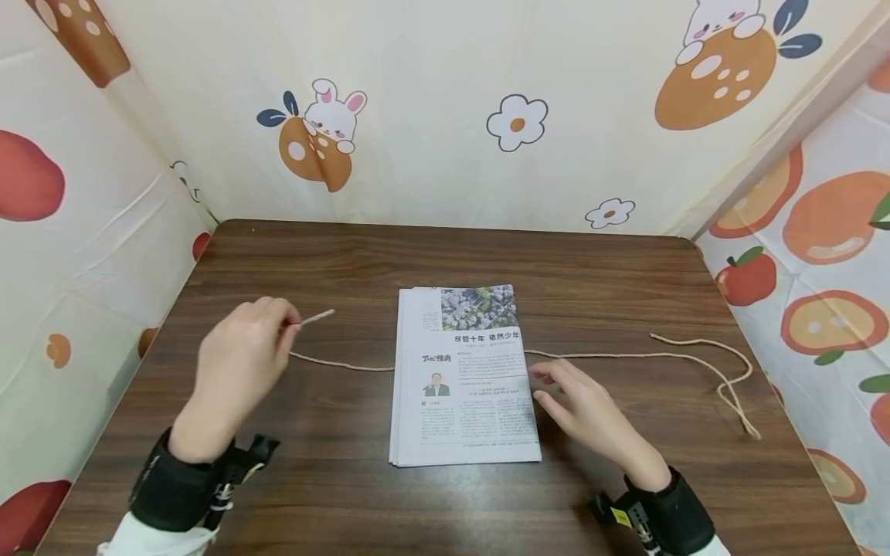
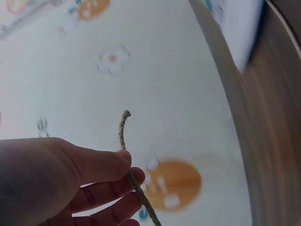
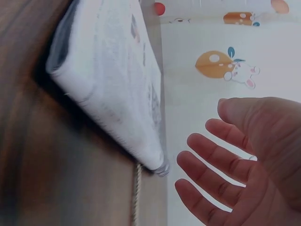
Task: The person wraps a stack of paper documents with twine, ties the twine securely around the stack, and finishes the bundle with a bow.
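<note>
On the dark wooden table (image 1: pixel 334 502), a folded stack of newspaper (image 1: pixel 473 421) lies near the middle, printed side up, with a photo of flowers (image 1: pixel 480 309) at its top right corner and a small portrait (image 1: pixel 436 385) lower down on the left. A thin beige cord (image 1: pixel 612 355) runs crosswise beneath it, coming out at both side edges; on the right it lies in loose bends and folds back on itself near the table's edge. The left hand (image 1: pixel 243 347) is raised over the table's left part, thumb and fingertips pinching the cord close to one end, so that the short tip sticks out past them. The right hand (image 1: pixel 580 401) has hold of nothing: its fingers are relaxed, slightly spread and gently bent, just beside the newspaper's right edge and near the cord. Each wrist wears a black band (image 1: pixel 170 486), with a white sleeve (image 1: pixel 160 538) behind it, and beyond the table is a pale covering (image 1: pixel 431 170) printed with rabbits (image 1: pixel 334 120) and daisies (image 1: pixel 504 127)
</note>
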Demonstrator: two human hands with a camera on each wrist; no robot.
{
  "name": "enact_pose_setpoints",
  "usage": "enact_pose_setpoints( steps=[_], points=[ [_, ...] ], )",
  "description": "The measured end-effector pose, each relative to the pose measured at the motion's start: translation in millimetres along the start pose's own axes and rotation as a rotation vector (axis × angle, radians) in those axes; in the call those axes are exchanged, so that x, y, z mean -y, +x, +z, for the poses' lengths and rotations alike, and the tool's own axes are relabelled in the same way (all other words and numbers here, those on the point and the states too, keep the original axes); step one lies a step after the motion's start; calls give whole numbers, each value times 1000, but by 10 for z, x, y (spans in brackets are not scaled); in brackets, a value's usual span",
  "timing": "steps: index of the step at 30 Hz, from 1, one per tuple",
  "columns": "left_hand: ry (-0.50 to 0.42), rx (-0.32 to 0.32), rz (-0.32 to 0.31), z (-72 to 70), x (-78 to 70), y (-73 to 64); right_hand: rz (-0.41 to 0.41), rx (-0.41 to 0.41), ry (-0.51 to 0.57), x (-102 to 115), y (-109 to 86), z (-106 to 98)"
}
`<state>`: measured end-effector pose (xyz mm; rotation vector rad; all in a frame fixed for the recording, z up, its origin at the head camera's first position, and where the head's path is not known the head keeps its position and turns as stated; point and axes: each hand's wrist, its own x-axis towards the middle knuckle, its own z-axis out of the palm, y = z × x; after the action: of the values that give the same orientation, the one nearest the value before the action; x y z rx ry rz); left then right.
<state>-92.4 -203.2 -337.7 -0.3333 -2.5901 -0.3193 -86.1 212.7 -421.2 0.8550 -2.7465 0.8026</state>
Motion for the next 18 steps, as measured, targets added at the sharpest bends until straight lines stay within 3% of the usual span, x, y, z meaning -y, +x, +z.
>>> enact_pose_setpoints(
  steps=[7, 13, 18],
  points=[
    [-84, 73, 64, 277, -417, 182, -93, -11, -31, 53, 171, -61],
    [-134, 164, 108, 515, -747, 259, -140, 14, -76, 106, 337, -91],
    [-169, 169, 119, 649, -930, 318, -171, 18, -98, 173, 481, -98]
  ],
)
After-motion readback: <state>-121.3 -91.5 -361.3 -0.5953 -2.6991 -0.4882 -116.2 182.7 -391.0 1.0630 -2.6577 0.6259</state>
